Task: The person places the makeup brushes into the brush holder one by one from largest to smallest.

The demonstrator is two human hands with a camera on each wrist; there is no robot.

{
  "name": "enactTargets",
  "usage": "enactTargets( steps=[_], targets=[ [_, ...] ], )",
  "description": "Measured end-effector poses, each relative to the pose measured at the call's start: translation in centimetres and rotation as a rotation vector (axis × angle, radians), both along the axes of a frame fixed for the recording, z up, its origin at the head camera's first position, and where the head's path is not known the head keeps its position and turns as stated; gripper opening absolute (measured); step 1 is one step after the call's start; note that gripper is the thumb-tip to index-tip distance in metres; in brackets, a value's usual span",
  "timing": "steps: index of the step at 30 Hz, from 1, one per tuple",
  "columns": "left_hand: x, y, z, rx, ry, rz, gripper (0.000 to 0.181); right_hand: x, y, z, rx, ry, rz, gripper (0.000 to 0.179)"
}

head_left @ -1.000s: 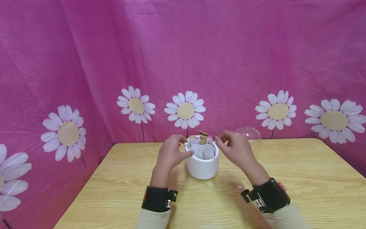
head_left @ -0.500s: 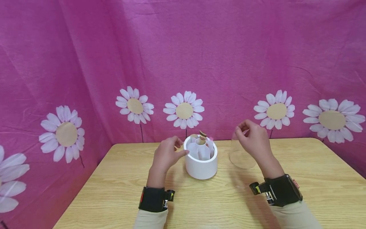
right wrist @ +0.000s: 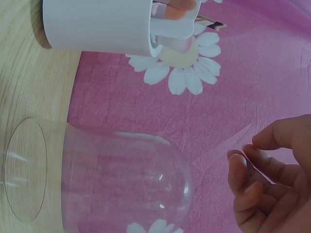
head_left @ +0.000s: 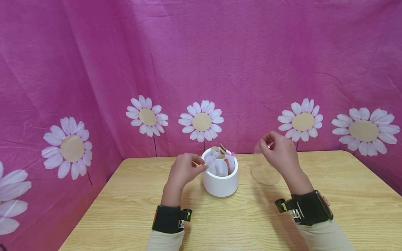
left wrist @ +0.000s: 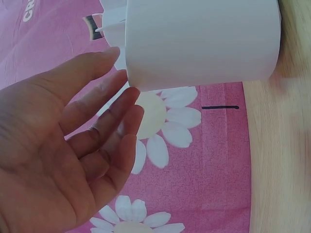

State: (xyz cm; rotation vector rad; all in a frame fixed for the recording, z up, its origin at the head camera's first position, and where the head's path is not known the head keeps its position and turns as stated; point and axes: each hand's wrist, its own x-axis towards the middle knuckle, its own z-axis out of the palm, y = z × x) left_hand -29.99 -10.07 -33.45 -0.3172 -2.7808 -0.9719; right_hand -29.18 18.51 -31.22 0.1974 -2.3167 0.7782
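A round white organizer (head_left: 221, 186) stands on the table, with a petal-shaped divider (head_left: 220, 167) inside it. Several makeup brushes stand in its compartments, among them one with an orange tip (right wrist: 180, 9). At the organizer's left rim, the fingertips of my left hand (head_left: 185, 170) come right up to the edge, loosely curved and gripping nothing. My right hand (head_left: 279, 150) hovers near the top of a clear dome cover (right wrist: 126, 174), with a gap between them in the right wrist view. Its fingers are relaxed and bent, with nothing in them.
The light wood table (head_left: 132, 209) ends at a pink curtain (head_left: 245, 69) printed with white daisies. To the right of the organizer, the dome stands upright, its see-through wall faint against the wood.
My right hand has moved right, away from the organizer to above the dome. The divider has turned, bringing an orange-tipped brush towards the front right. My left hand has drawn slightly left.
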Motion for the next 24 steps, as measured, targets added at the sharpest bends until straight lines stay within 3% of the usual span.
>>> enactTargets(
  steps=[7, 12, 17, 20, 24],
  targets=[
    [0.0, -0.1, 0.1, -0.018, -0.004, -0.004, 0.024, -0.1, 0.6, -0.1, 0.034, -0.044, -0.006, 0.02],
    [-0.2, 0.0, -0.2, -0.05, -0.012, -0.031, 0.031, -0.3, 1.3, -0.5, 0.096, -0.101, 0.01, 0.035],
    [-0.3, 0.0, -0.4, -0.07, -0.037, -0.071, 0.031, -0.8, 2.1, -1.4, 0.175, -0.259, 0.053, 0.06],
    [-0.5, -0.1, -0.6, -0.07, -0.047, -0.106, 0.033, -1.2, 2.3, -2.1, 0.163, -0.354, 0.069, 0.071],
    [-0.5, -0.1, -0.8, -0.058, -0.055, -0.154, 0.039, -1.7, 2.4, -2.9, 0.128, -0.368, 0.083, 0.074]
  ],
)
